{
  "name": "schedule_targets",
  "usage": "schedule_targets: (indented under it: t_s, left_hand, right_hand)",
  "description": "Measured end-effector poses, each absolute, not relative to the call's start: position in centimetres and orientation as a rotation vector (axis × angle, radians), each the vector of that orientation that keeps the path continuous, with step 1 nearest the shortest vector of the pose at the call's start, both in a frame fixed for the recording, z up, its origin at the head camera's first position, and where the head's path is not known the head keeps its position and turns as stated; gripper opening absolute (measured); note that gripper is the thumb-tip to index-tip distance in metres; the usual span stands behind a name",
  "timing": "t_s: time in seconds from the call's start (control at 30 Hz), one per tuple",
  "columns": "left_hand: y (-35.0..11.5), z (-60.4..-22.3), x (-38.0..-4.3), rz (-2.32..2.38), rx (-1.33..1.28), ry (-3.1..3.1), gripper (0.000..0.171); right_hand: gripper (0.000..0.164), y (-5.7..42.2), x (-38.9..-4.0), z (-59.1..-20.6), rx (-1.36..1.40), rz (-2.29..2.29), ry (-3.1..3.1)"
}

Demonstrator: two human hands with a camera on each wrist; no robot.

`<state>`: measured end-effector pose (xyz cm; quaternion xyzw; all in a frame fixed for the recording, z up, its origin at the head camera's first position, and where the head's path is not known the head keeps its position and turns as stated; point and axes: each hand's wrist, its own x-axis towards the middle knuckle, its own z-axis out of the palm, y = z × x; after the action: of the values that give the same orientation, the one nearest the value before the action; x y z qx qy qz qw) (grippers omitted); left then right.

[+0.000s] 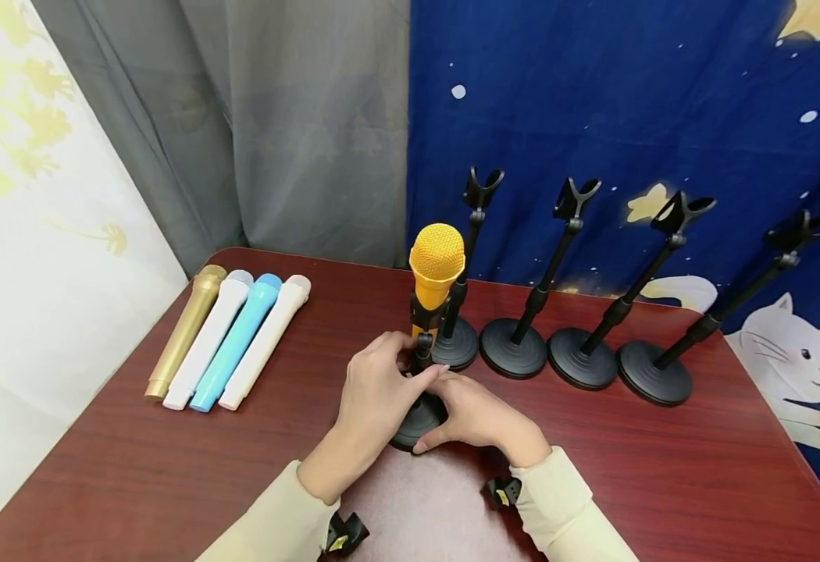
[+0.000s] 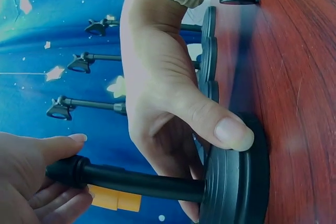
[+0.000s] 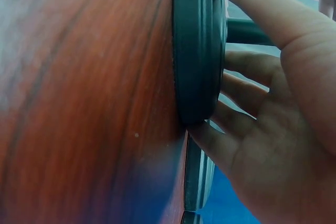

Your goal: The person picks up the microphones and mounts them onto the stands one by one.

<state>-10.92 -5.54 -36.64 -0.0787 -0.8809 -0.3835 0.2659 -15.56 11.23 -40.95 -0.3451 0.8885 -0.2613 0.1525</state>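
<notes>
A yellow microphone sits upright in the clip of a black desktop microphone stand, which stands on the table in front of me. My left hand grips the upper part of its pole; in the left wrist view the fingers and thumb close round a thick black collar. Around the round base my right hand holds on, thumb on the near edge and fingers along the far side. The base looks flat on the tabletop. In the head view both hands partly cover the pole.
Several black microphone stands with bare clips, among them a stand near the middle, line the back right. To the left lie a gold microphone, a white microphone, a blue microphone and a cream microphone, side by side. Curtains hang behind.
</notes>
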Motion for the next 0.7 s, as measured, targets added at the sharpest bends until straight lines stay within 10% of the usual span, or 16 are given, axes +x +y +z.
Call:
schedule_targets:
  t_s: [0.7]
  left_hand:
    - [-7.9, -36.9, -13.0, -1.340, -0.538, -2.379, 0.028]
  right_hand:
    - [0.071, 11.2, -15.6, -40.9, -0.998, -0.665, 2.573]
